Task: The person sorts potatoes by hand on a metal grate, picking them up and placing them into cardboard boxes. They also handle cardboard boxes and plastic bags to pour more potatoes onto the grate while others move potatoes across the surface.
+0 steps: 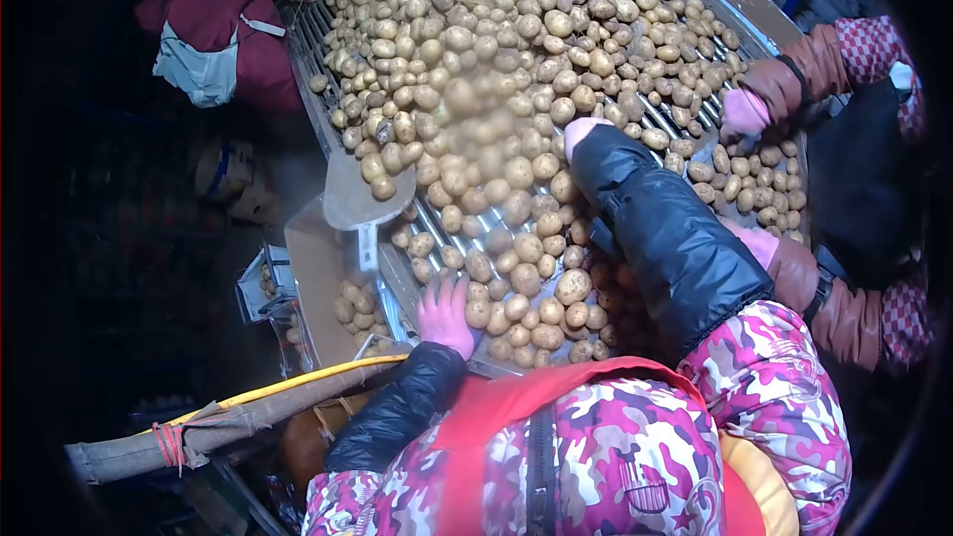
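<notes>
Camouflage jacket [625,447] sits closest to my feed. Past it, the left hand [447,320] lies spread-fingered beside potatoes [573,286] heaped over metal bars [657,118]; farther up, the right hand [582,135] reaches among them, its grip hidden from me. Beyond, another person [218,15] wears maroon.

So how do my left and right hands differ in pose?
Your left hand is close to your body; your right hand reaches farther out over the potatoes. The left hand's fingers show, slightly spread; the right hand's can't be made out. Both forearms wear black covers.
</notes>
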Available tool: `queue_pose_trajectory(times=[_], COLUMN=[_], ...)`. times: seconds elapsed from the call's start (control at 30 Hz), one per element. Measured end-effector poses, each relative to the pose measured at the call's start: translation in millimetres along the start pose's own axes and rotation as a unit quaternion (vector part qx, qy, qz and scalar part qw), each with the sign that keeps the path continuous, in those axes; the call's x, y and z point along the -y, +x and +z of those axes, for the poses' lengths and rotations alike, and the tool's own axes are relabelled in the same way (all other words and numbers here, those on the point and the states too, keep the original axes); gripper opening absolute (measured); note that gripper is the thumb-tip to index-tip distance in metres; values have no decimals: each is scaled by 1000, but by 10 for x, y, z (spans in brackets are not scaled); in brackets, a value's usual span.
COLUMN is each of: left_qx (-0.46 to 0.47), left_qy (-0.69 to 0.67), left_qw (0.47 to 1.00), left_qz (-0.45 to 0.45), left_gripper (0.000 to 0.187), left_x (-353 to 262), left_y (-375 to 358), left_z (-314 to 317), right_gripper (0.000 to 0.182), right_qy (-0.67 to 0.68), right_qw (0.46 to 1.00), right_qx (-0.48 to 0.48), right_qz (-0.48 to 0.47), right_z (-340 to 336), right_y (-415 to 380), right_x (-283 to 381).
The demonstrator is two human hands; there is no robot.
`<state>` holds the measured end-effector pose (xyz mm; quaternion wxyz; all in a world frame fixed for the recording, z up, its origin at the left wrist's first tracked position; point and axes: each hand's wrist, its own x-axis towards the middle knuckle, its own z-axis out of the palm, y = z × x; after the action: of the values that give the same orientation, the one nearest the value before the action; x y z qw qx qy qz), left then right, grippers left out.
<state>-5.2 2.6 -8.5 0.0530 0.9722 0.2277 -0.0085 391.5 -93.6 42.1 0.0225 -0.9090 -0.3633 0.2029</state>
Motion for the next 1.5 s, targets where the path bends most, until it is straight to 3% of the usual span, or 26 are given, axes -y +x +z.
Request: queue_pose_trajectory(times=[0.03, 0.1, 0.17, 0.2, 0.23, 0.27, 0.33, 0.4, 0.5, 0.53, 0.57, 0.67, 0.7, 0.73, 0.8, 0.97, 1.1, 1.23, 1.27, 1.4, 1.43, 1.5], left_qx=[-3, -10, -2, 1, -5, -10, -12, -1, -10, -1, 18, 71, 71, 51, 72, 0, -11, 58, 74, 4, -60, -121], left_qy=[0, -3, -5, -6, -3, 1, 3, -3, 4, 5, 4, 37, 41, -10, 8, -6, 4, 35, 53, -78, -178, -253], left_qw=[1000, 1000, 1000, 1000, 1000, 1000, 1000, 1000, 1000, 1000, 1000, 997, 997, 999, 997, 1000, 1000, 998, 996, 997, 982, 959], left_qz=[4, 9, 7, 3, 7, 10, 10, 8, 13, 13, 11, -7, -6, -13, -14, 16, 28, -20, -24, 15, 26, -35], left_gripper=[81, 80, 80, 80, 80, 80, 79, 79, 78, 80, 81, 88, 89, 72, 71, 69, 68, 71, 72, 77, 71, 52], left_x=[-1, -1, 6, 9, 14, 25, 54, 28, 59, 76, 69, 33, 75, 34, 57, -3, -12, 43, 48, 172, 248, 112], left_y=[3, 4, -3, 9, 10, 8, 5, 10, 2, -2, -17, 22, 5, 9, -29, 21, 7, -24, -31, 5, -21, 13], left_z=[-10, -7, 4, 5, 21, 38, 40, 8, 41, 60, 40, -25, 56, -18, -1, -87, -89, 68, 70, 114, 181, -35], right_gripper=[33, 33, 35, 34, 26, 20, 11, 19, 30, 34, 32, 25, 25, 25, 24, 33, 34, 35, 34, 29, 33, 43], right_qy=[31, -2, 69, 115, 120, 183, 417, 315, 216, 172, 90, -11, -7, 12, -11, -100, -45, -8, 29, 102, 131, 212], right_qw=[999, 1000, 997, 990, 989, 979, 908, 935, 945, 968, 967, 977, 976, 975, 981, 989, 994, 995, 991, 986, 978, 970], right_qx=[-28, -10, -18, 39, 29, 45, 11, -129, -217, -161, -204, -155, -148, -144, -116, -12, -14, -44, -109, -119, -148, -113], right_qz=[28, -2, -35, -66, -80, -75, -29, -95, -119, -86, -127, -147, -160, -171, -157, -110, -100, -93, -76, -54, -62, -37], right_z=[225, 382, 514, 334, 367, 481, 560, 555, 33, -221, -100, 132, 118, 140, 141, 100, 192, 435, 629, 536, 459, 426], right_y=[120, 19, -61, -203, -181, -28, 75, 307, 229, 106, 298, 564, 589, 645, 643, 674, 643, 694, 737, 30, -204, -477], right_x=[-95, -247, -474, -554, -662, -814, -848, -754, -168, 77, 145, 297, 313, 298, 283, 254, 164, 52, 10, -96, -143, -261])
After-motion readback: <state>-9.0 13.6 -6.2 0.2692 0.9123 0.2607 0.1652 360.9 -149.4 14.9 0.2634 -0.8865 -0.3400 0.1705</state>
